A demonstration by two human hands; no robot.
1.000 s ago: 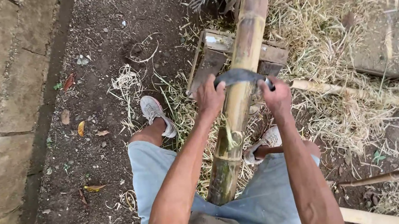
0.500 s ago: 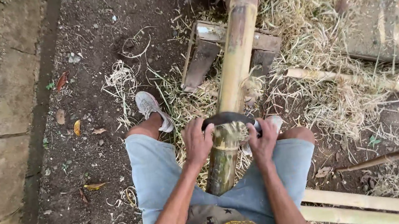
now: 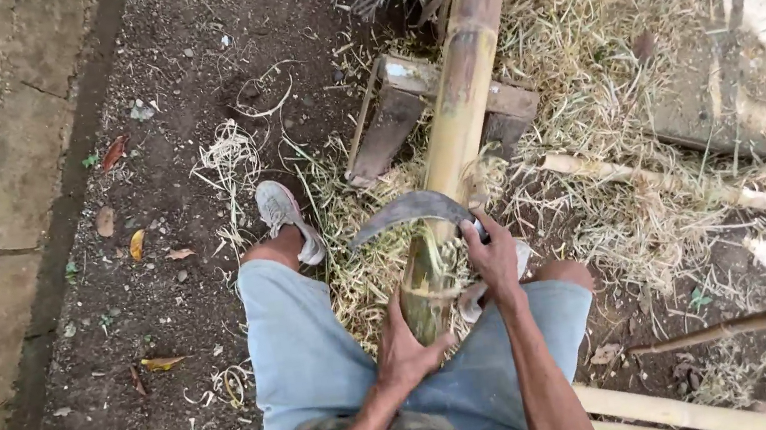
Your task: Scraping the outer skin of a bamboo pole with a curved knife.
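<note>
Two bare hands are working a long bamboo pole [image 3: 461, 92], which is lying at a slant across a low wooden block [image 3: 408, 110] and running down between the person's knees. At the pole's near end, the left hand [image 3: 403, 348] is wrapping closed around the cut butt, steadying it, while the right hand [image 3: 495, 254] is gripping shut the handle of a curved blade [image 3: 408, 211] that is resting crosswise on the pole just above that end. Thin shavings [image 3: 588, 164] are piling up to the right of the pole, beside a grey shoe [image 3: 287, 214] on its left. Stiff, hard and likely heavy for its length, the pole is probably smooth-skinned and prone to rolling; holding it low near the butt, clear of the blade's edge and splintery fibres, looks safest.
</note>
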